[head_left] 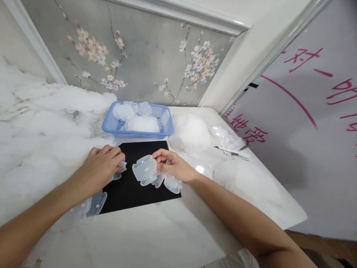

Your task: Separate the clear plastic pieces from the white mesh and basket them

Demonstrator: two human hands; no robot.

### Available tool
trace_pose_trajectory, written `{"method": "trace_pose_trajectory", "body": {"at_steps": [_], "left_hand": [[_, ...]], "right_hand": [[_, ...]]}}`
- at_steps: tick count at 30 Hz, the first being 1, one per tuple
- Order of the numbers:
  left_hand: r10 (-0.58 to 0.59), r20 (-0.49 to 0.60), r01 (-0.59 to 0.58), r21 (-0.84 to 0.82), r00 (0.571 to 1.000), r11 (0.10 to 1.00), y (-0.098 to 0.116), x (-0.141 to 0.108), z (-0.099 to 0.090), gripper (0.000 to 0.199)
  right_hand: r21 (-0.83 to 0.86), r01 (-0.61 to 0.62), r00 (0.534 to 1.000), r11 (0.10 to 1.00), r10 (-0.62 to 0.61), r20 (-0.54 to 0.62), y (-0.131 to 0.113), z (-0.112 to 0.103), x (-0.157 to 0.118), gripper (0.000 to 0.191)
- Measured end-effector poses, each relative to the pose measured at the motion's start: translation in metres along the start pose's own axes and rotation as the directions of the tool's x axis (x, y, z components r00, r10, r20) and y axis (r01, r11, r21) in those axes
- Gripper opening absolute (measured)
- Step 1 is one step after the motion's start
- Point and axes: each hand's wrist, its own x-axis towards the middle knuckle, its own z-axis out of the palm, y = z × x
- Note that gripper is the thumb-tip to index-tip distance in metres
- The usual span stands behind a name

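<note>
Over the black sheet (131, 193), my right hand (171, 163) pinches a translucent plastic piece (145, 170) with notched edges, small holes and slots. Two or so similar pieces (173, 183) show just under that hand, overlapping; whether it holds them too I cannot tell. My left hand (104, 163) is closed at the sheet's left side, its fingers curled round a small stack of translucent plastic pieces (121, 166). Below my left wrist, more of these pieces (96, 203) lie across the sheet's lower left corner.
A blue basket (136, 133) holding more pieces stands behind the sheet. A large heap of white translucent pieces (41, 149) covers the left side. Another pile (191, 134), a clear plastic bag (225, 136) and tweezers-like tools (234, 153) lie right. A whiteboard (312, 167) borders the white table (156, 238).
</note>
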Motion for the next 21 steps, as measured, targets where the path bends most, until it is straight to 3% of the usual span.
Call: {"method": "trace_pose_trajectory", "body": {"at_steps": [2,4,5,8,9,11,13,15,18,21], "left_hand": [[-0.011,-0.009,0.011,-0.048,1.000,0.999,0.000,0.001,-0.002,0.017],[-0.043,-0.027,0.039,-0.118,0.999,0.992,0.001,0.003,-0.006,0.018],[-0.066,-0.048,0.057,-0.161,0.997,0.985,0.003,0.004,-0.009,0.019],[-0.151,-0.157,0.099,-0.297,0.976,0.950,0.014,0.004,-0.021,0.020],[-0.201,-0.177,0.131,-0.342,0.963,0.931,0.019,0.003,-0.025,0.022],[-0.331,-0.148,0.237,-0.443,0.932,0.865,0.030,0.000,-0.031,0.026],[-0.454,-0.030,0.352,-0.586,0.891,0.730,0.040,-0.003,-0.033,0.028],[-0.486,0.134,0.417,-0.731,0.864,0.540,0.046,-0.005,-0.029,0.030],[-0.427,0.320,0.464,-0.836,0.846,0.293,0.050,-0.004,-0.015,0.033],[-0.382,0.374,0.472,-0.858,0.845,0.203,0.050,-0.002,0.000,0.035]], "right_hand": [[0.006,0.017,0.999,1.000,-0.017,-0.051,-0.001,0.002,0.001,0.021],[0.063,0.086,0.969,0.994,-0.069,-0.236,-0.003,0.005,0.002,0.019],[0.106,0.137,0.924,0.985,-0.089,-0.371,-0.005,0.005,0.002,0.019],[0.236,0.252,0.714,0.938,-0.016,-0.700,-0.012,-0.002,0.003,0.019],[0.283,0.249,0.673,0.926,0.045,-0.738,-0.014,-0.006,0.003,0.020],[0.373,0.202,0.646,0.905,0.163,-0.746,-0.016,-0.017,0.004,0.025],[0.431,0.165,0.642,0.887,0.235,-0.730,-0.015,-0.029,0.006,0.030],[0.461,0.180,0.657,0.869,0.242,-0.714,-0.012,-0.038,0.007,0.028],[0.492,0.184,0.751,0.851,0.201,-0.629,-0.013,-0.041,0.006,0.025],[0.474,0.059,0.862,0.878,0.195,-0.468,-0.023,-0.026,0.001,0.028]]}}
